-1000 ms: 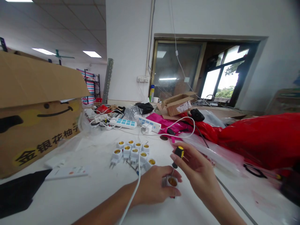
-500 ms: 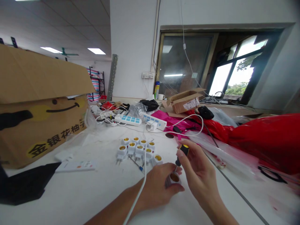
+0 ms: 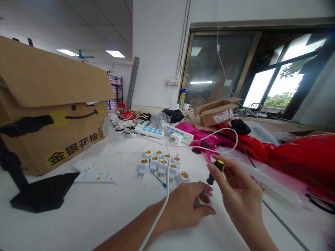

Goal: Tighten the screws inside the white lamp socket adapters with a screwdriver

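Thumb and fingers of my left hand (image 3: 187, 205) wrap round a white lamp socket (image 3: 204, 199), its brass-coloured opening facing up. My right hand (image 3: 237, 186) grips a black and yellow screwdriver (image 3: 216, 170) by its handle. The shaft points down and its tip meets the socket's far side, partly hidden by my left fingers. Beyond my left hand stand several more white plug-in lamp sockets (image 3: 154, 161) in a cluster. Against them lies a thin tool with a blue end (image 3: 164, 185). A white cable (image 3: 159, 216) runs across in front of my left wrist.
A large cardboard box (image 3: 86, 139) and a black stand base (image 3: 44, 195) are on the left, near a white flat strip (image 3: 96, 177). Power strips (image 3: 149, 131) lie behind the sockets. A small open carton (image 3: 217, 113) and red plastic (image 3: 303, 153) occupy the right.
The whole view has shifted, so the scene sits further right. Both hands keep their grip on the lamp socket and the screwdriver, with little movement between them.
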The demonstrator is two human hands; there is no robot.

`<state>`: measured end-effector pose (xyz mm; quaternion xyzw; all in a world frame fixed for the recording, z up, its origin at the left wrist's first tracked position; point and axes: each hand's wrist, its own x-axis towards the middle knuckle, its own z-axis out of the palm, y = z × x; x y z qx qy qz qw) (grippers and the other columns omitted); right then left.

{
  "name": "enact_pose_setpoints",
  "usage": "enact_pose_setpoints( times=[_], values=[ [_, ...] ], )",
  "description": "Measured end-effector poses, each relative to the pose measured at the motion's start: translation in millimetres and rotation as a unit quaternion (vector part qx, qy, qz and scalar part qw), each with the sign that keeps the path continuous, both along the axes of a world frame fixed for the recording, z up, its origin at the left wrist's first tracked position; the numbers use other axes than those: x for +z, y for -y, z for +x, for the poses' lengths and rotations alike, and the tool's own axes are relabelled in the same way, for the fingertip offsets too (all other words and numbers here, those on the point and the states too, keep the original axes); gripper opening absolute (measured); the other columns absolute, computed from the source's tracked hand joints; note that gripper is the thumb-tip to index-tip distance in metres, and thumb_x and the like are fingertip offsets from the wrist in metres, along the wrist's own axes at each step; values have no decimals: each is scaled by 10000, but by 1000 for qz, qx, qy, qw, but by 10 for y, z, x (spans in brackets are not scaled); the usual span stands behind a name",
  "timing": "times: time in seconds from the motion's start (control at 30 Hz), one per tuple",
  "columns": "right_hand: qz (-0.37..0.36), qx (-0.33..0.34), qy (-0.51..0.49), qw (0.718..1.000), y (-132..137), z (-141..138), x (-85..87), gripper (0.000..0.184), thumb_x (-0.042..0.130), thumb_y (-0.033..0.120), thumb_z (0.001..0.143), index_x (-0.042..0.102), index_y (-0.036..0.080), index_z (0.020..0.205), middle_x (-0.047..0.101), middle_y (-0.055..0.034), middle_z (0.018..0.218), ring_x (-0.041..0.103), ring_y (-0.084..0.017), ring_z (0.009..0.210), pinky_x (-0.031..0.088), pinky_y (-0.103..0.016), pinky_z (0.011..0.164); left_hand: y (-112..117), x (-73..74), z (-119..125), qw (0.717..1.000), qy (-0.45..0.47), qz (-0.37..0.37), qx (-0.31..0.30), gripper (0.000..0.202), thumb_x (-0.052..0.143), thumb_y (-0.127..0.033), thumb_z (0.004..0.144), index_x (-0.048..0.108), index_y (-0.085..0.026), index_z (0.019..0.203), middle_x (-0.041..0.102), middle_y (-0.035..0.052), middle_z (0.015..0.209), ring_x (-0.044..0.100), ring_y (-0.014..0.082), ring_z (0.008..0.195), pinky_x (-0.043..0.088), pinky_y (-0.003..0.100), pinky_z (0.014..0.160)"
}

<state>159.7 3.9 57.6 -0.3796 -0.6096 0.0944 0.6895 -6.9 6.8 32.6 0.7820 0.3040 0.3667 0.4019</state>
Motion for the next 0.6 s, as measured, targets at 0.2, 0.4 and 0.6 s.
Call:
enact_pose_setpoints(
  times=[0.2, 0.4, 0.6],
  values=[
    [-56, 67, 5, 996, 71, 5, 0, 270, 744, 425, 1015, 730, 314, 1260, 792, -65, 1103, 749, -244, 1043, 594, -370, 897, -19, -49, -4, 1000, 12, -23, -13, 396, 882, -259, 826, 769, -209, 1202, 807, 49, 1029, 737, 234, 911, 534, 321, 843],
    [-68, 80, -8, 994, 103, -53, 39, 206, 660, 473, 1064, 710, 313, 1184, 753, -41, 1042, 749, -208, 937, 604, -313, 792, 3, -57, 52, 995, 71, -59, -27, 355, 842, -179, 807, 775, -187, 1156, 797, 48, 1059, 713, 208, 900, 541, 321, 863],
    [-128, 134, -51, 981, 135, -55, 35, 267, 651, 525, 1055, 734, 334, 1223, 752, -90, 1243, 785, -248, 991, 631, -274, 644, -30, -55, 84, 980, 130, -131, -70, 301, 812, -134, 762, 763, -154, 1059, 805, 68, 1011, 675, 185, 848, 524, 301, 784]
  ],
)
